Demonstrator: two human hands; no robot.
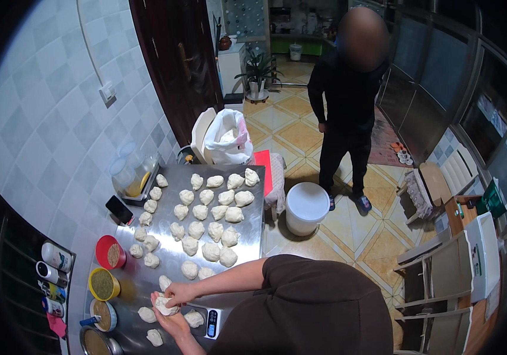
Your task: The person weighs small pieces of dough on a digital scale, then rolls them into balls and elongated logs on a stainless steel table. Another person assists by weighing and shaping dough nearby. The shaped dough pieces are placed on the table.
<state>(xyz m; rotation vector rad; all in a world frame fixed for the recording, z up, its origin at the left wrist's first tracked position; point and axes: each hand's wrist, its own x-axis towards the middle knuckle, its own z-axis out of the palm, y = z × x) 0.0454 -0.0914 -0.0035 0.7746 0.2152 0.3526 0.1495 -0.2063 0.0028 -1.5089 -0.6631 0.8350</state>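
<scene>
A piece of white dough (167, 306) rests in my left hand (175, 323), palm up with the fingers curled around its side. My right hand (181, 292) reaches across from above, its fingers pressing into the top of the same piece. Just beside my hands, another dough piece (194, 319) sits on a small digital scale (212, 324) with a lit display. Loose dough pieces (146, 315) lie close by on the metal table (168, 248). Farther up the table, several dough lumps (211, 251) are spread in rough rows.
Along the table's left side stand a red bowl (110, 252), a yellow bowl (104, 284) and a blue-handled container (103, 315). A phone (118, 209) leans near the wall. Beyond the table are a white bag (228, 142), a lidded bucket (307, 207) and a standing person (348, 106).
</scene>
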